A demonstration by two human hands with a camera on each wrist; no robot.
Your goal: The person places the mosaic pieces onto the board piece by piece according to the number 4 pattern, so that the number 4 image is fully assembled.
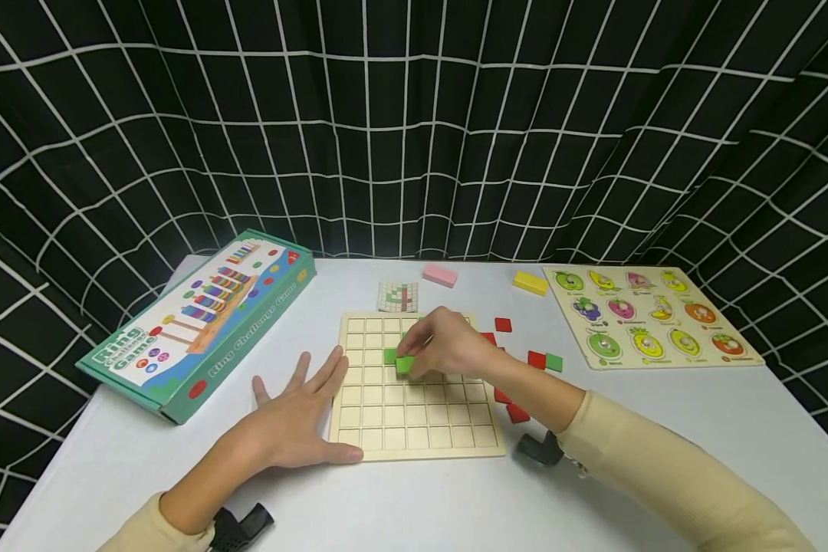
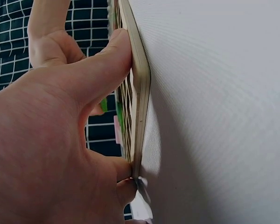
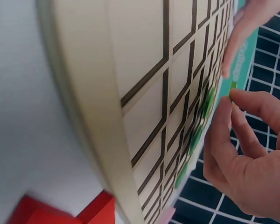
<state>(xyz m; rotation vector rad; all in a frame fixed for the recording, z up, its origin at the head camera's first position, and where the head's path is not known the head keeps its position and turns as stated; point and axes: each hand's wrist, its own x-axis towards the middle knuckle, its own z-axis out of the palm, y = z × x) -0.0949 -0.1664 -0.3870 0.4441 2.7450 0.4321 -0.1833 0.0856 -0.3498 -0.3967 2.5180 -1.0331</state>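
A wooden grid board (image 1: 421, 418) lies flat on the white table. My right hand (image 1: 451, 345) pinches a green square tile (image 1: 404, 365) between thumb and fingertips, over the upper left part of the grid. In the right wrist view the pinched tile (image 3: 233, 85) is held just off the board's surface, and several green tiles (image 3: 196, 139) lie in the grid. One laid green tile (image 1: 389, 356) shows beside the held one; my right hand hides others. With fingers spread, my left hand (image 1: 293, 425) rests along the board's left edge, its thumb (image 2: 109, 58) on the near corner.
Several red tiles (image 1: 517, 413) and a green tile (image 1: 554, 363) lie right of the board. Behind it are a pattern card (image 1: 398, 297), a pink block (image 1: 440, 276) and a yellow block (image 1: 530, 283). A game box (image 1: 200, 322) stands left, a fruit puzzle (image 1: 655, 318) right.
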